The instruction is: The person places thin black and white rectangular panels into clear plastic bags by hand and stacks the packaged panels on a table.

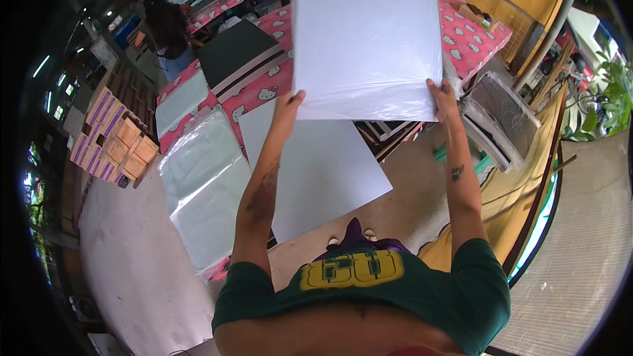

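Both my arms reach forward, holding up a large white board in clear plastic wrap (366,39) by its near corners. My left hand (289,104) grips the left corner, thumb on top. At the right corner my right hand (444,97) is closed on the edge in the same way. The wrap hangs wrinkled along the near edge. Below it, a bare white board (323,178) lies at a slant on the table, its far part hidden by the raised one. To its left lies a pile of clear plastic sleeves (204,178).
A stack of dark panels (239,56) sits on the pink patterned tablecloth (267,92). Boxes (119,135) are stacked at the left. Plastic-wrapped frames (498,122) lean at the right, near a yellow curtain (484,207). Another person (168,26) stands at the far left.
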